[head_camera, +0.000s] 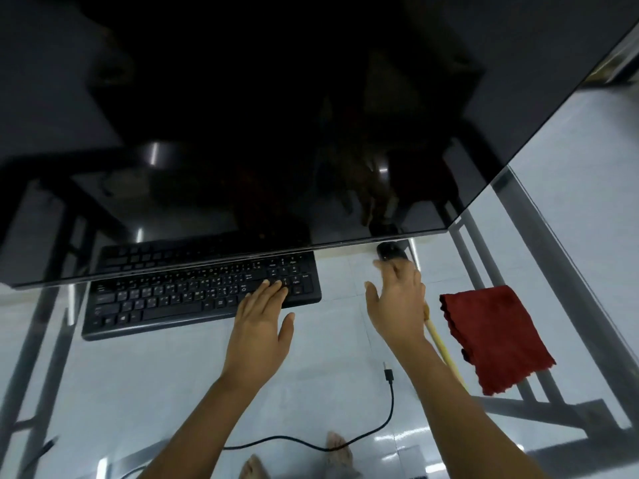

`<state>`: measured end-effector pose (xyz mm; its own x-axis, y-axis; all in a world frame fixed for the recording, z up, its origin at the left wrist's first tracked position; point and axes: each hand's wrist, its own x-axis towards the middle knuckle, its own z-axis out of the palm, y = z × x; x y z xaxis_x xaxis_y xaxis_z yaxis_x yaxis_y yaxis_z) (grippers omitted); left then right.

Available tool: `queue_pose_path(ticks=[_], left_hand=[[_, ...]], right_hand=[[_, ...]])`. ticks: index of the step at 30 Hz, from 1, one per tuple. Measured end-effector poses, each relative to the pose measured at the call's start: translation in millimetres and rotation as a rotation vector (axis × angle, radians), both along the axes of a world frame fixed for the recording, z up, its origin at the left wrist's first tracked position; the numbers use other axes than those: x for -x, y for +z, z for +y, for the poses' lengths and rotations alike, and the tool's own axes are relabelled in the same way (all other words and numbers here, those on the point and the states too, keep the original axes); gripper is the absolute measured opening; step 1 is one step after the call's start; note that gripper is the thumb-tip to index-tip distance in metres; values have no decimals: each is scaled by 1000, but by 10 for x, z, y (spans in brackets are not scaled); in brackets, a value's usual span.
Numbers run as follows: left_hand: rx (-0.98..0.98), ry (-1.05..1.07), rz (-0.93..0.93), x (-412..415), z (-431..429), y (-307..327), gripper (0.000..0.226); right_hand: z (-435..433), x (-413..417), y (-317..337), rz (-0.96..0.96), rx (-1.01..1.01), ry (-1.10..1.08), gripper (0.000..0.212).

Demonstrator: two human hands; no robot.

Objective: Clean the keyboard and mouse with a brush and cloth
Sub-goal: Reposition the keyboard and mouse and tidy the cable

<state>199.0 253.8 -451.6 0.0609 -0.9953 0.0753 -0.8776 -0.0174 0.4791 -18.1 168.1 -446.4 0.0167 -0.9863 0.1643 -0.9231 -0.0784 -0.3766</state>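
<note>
**Open hands on keyboard (200, 295) and beside mouse (390, 252)**

Black keyboard flat on glass desk (173, 392), far edge tucked under dark monitor (276, 133). Left hand (259, 323) on its right end, fingers straight, gripping nothing. Black mouse just right, at monitor's edge. Right hand (397, 302) spread wide, fingertips at mouse, holding nothing. Yellow-handled brush (442, 344) beneath that wrist. Red cloth (498, 340) farther right.

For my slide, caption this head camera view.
Left hand on keyboard, right hand at the mouse; cloth and brush lie nearby.
</note>
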Motion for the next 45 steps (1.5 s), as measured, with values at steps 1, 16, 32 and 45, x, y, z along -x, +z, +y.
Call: queue_pose_path(ticks=[1,16,32,45], left_hand=[[8,11,3,-74,40,24,54],[-295,476,-120,-2138,1752,196,43],[-48,575,257,-2294,1632,600,22],[282,71,284,-1536,674,2102,27]], right_hand=[[88,-115,14,-2,3,54,40],[1464,-2528,70,42,-274,826,32],[1694,-3247,554,-436,-898,704,46],[857,-2378,2294,-541,-581,715,10]])
